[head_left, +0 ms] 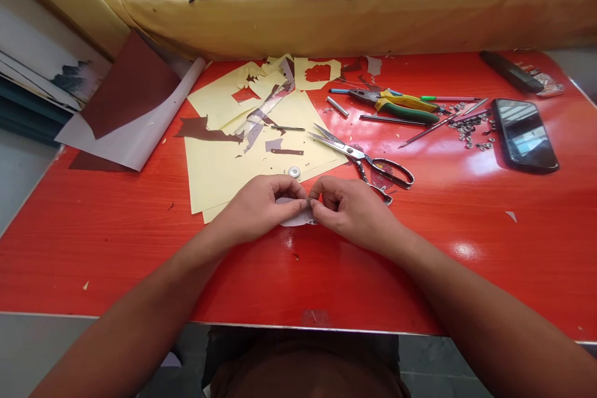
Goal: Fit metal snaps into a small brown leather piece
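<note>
Both hands (pixel 310 202) meet, fingers (pixel 302 204) pinched, forearms angled inward.

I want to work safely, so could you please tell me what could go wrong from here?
The scissors lie with blades parted just beyond the right hand, which might brush them. The round metal disc sits close to the left hand and could be nudged away. The small pale piece is pinched between fingertips and partly hidden by them, so it may slip or bend unnoticed.
</note>
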Motion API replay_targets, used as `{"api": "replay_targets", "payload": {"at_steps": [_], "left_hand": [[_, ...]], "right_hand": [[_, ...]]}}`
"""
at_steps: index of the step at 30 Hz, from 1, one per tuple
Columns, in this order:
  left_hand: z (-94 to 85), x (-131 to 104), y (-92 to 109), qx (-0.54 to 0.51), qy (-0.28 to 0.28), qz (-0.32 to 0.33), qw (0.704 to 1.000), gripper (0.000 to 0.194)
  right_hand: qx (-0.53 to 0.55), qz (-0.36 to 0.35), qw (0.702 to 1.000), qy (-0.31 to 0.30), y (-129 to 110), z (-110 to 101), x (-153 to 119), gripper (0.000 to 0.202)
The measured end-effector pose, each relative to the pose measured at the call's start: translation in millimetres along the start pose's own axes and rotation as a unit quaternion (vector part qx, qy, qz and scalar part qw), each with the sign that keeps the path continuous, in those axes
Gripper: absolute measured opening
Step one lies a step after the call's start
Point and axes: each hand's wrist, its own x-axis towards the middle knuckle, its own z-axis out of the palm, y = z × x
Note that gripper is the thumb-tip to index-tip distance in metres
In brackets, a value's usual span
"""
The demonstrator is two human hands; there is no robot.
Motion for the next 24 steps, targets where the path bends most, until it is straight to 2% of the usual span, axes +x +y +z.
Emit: {"api": "replay_targets", "payload": {"at_steps": [6,12,24], "left_hand": [[1.9,-1.5,4.0,-0.093,-0.013,-0.037,0.995,0.024],[3.2,-3.2,8.8,-0.075,0.021,-0.028,0.997,0.022],[8.4,-1.3,5.2,-0.065,0.030,-0.031,0.997,0.014]], "right_hand": [[0.091,0.018,0.996,-0.002,-0.7,0.3,1.5,0.009],[0.127,0.030,0.991,-0.011,-0.7,-1.5,3.1,0.011],[0.112,0.019,0.993,-0.043,-0.2,-0.8,2.4,0.012]]}}
